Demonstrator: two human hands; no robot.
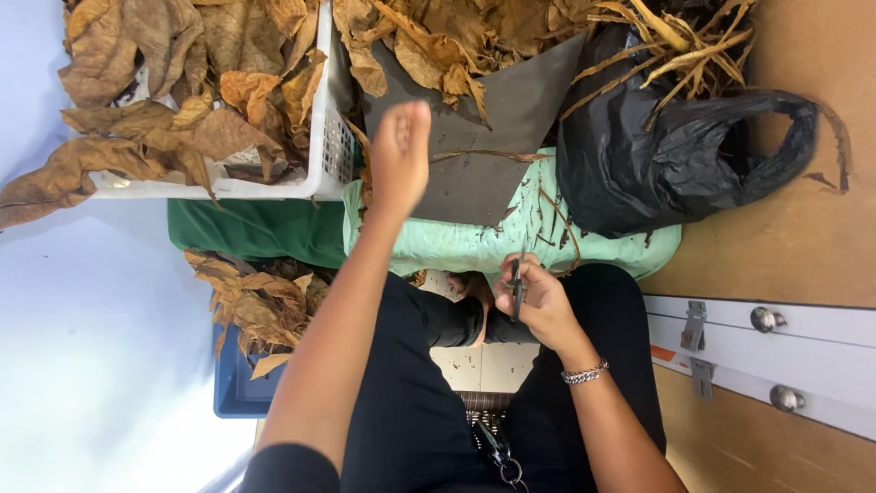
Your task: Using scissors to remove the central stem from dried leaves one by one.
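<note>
A: Two hands up, head view. Your left hand (400, 151) is raised, fingers bunched, over the grey board (484, 137); any leaf in it is unclear.

B: And my right hand (538, 301)?

A: Pinching a thin dark blade (516, 288) at your lap. Stripping dried leaves (182, 110), likely; next needs a fresh leaf. White basket (324, 137) is cropped.

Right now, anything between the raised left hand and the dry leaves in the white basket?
Nothing visible. The left hand is raised beside the white basket; the dry leaves lie open just past its rim, no object between.
</note>
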